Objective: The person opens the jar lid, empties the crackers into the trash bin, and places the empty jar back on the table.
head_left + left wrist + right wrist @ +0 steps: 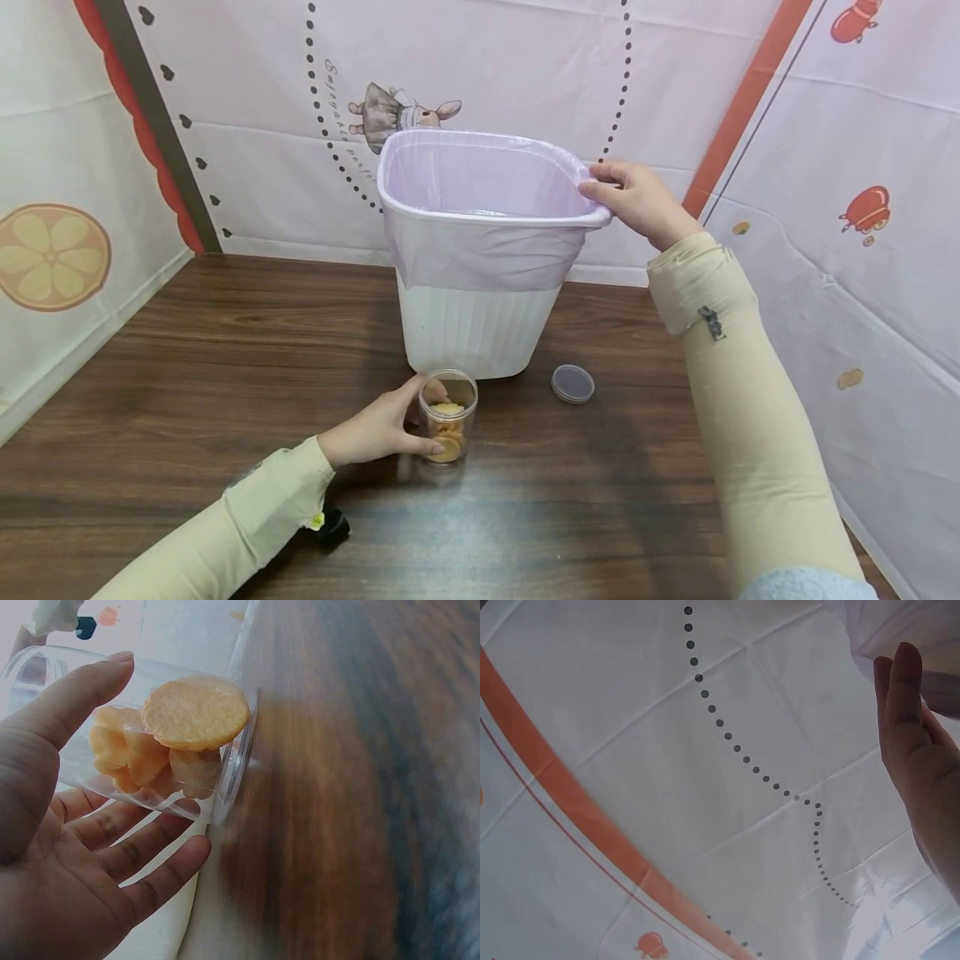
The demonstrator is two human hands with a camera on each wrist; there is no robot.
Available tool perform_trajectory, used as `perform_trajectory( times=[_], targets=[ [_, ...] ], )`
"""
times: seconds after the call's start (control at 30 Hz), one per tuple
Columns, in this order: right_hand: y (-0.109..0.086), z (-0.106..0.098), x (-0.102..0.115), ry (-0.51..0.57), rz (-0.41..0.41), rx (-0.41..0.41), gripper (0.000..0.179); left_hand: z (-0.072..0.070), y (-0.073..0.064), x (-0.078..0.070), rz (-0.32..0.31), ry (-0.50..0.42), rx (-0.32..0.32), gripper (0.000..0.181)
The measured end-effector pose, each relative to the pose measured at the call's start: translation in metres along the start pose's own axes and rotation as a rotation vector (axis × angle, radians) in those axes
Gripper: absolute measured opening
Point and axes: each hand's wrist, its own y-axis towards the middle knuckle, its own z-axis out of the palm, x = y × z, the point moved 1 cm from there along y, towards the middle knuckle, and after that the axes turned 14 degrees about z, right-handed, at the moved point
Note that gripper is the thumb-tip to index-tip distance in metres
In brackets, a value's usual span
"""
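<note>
A clear plastic jar [459,417] with several round, golden cookies [196,714] in it stands uncovered on the table, in front of the bin. My left hand [382,427] holds the jar from its left side, thumb across the front and fingers behind. In the left wrist view the fingers [161,859] reach spread along the jar's wall. A white trash bin [468,329] with a thin lilac liner [487,254] folded over its rim stands farther back. My right hand [637,200] grips the bin's right rim, thumb and fingers at its edge.
A round, clear lid [572,384] lies on the dark wooden table [247,358], right of the bin's base. Printed white cloth [262,175] hangs behind the bin and along both sides. A small black object [334,529] shows beneath my left wrist.
</note>
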Motion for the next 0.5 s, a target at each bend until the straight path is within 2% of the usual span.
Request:
perform_trajectory(
  times=[0.17,0.5],
  targets=[
    [0.0001,0.0014,-0.0014,0.017,-0.007,-0.021,0.049,-0.0002,0.0,0.0002,0.0,0.005,-0.001,0.064],
    [0.0008,-0.0016,-0.0019,-0.005,-0.011,0.039,0.047,-0.0005,0.0,0.0011,0.004,0.004,-0.003,0.066]
  ],
)
